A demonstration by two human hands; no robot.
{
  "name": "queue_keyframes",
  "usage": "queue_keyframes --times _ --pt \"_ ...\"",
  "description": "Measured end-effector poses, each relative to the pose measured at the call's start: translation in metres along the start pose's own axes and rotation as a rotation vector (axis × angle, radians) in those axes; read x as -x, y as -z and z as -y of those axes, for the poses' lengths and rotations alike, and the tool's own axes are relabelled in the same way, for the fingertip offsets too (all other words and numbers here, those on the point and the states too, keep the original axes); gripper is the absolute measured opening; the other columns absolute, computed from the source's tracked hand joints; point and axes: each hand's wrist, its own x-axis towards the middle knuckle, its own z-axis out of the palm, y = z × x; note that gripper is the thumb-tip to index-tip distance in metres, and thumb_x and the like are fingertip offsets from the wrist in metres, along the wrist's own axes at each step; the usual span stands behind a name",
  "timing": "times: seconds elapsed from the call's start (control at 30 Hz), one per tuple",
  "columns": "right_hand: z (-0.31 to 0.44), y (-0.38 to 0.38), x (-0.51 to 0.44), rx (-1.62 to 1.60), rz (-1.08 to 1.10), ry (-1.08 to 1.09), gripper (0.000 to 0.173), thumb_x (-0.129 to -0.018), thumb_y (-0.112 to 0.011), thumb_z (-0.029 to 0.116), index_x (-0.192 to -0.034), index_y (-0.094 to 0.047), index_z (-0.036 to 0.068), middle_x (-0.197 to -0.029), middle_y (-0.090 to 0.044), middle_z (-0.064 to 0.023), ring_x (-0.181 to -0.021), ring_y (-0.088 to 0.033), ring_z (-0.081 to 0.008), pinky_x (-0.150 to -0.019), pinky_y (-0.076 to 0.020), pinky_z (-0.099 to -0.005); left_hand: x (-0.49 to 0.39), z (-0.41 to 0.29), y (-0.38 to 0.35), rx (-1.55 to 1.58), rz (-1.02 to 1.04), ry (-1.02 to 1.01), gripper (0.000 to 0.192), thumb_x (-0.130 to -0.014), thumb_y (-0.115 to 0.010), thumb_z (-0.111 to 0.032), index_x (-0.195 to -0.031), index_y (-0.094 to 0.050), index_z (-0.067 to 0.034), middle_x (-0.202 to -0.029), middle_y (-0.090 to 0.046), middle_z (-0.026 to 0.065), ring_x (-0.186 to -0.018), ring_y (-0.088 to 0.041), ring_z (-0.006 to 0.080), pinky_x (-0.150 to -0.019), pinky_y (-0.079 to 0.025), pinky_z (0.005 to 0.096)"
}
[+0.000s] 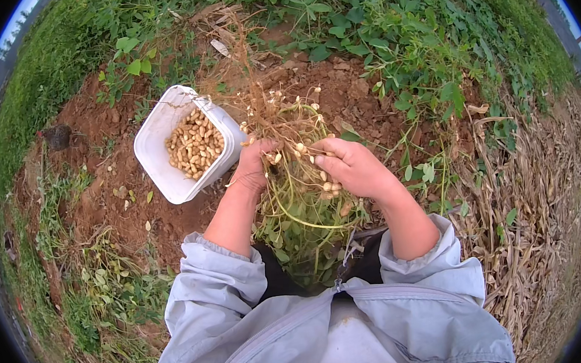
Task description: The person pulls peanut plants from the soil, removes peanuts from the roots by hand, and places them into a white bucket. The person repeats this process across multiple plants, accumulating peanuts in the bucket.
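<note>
An uprooted peanut plant (pixel 264 114) lies across the space before me, its brown roots pointing away and its leafy stems (pixel 301 243) hanging towards my legs. My left hand (pixel 256 165) is closed around the plant where roots and stems meet. With thumb and fingers, my right hand (pixel 349 165) pinches peanut pods on the plant's right side. More pale pods (pixel 331 188) dangle just under that hand. Left of my left hand stands a white plastic bucket (pixel 156 159), tilted in view, with many peanuts in their shells (pixel 196 145) inside.
Reddish-brown soil (pixel 110 197) surrounds the bucket. Green leafy plants (pixel 412 31) grow beyond and to the right. Dry corn stalks and husks (pixel 527 223) cover the ground at right. A dark speckled bird, seemingly a chicken (pixel 57 137), is at far left. Pulled plants (pixel 112 280) lie lower left.
</note>
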Motion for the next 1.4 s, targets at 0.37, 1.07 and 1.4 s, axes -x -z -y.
queue_keyframes --times 0.37,1.07,1.4 --pt "-0.005 0.029 0.003 -0.665 -0.167 0.129 0.038 -0.092 -0.053 0.019 -0.124 -0.05 -0.001 -0.065 -0.048 0.0 -0.048 -0.041 -0.006 -0.041 -0.0347 -0.0195 -0.019 -0.015 0.025 0.244 -0.007 -0.091 0.033 -0.081 -0.054 -0.025 -0.102 -0.058 0.0 -0.09 -0.065 0.0121 -0.081 -0.065 0.0244 -0.068 -0.057 0.0379" --pt "-0.014 0.038 -0.003 -0.662 -0.003 0.05 0.019 -0.088 -0.054 0.014 -0.096 -0.062 -0.001 -0.068 -0.057 -0.0028 -0.049 -0.044 -0.007 -0.042 -0.0317 -0.0218 -0.01 -0.016 0.01 0.274 0.207 0.001 0.046 -0.078 -0.053 -0.024 -0.113 -0.055 0.005 -0.101 -0.064 0.0182 -0.088 -0.065 0.0296 -0.078 -0.056 0.044" --pt "-0.018 -0.004 -0.017 0.313 -0.164 0.293 0.029 -0.076 -0.068 0.021 -0.099 -0.065 0.003 -0.081 -0.063 -0.0074 -0.072 -0.058 -0.0123 -0.066 -0.0468 -0.0277 -0.016 0.0 0.017 0.122 0.047 -0.089 0.043 -0.071 -0.057 -0.015 -0.11 -0.054 0.003 -0.095 -0.064 0.0132 -0.083 -0.065 0.0252 -0.074 -0.056 0.0392"
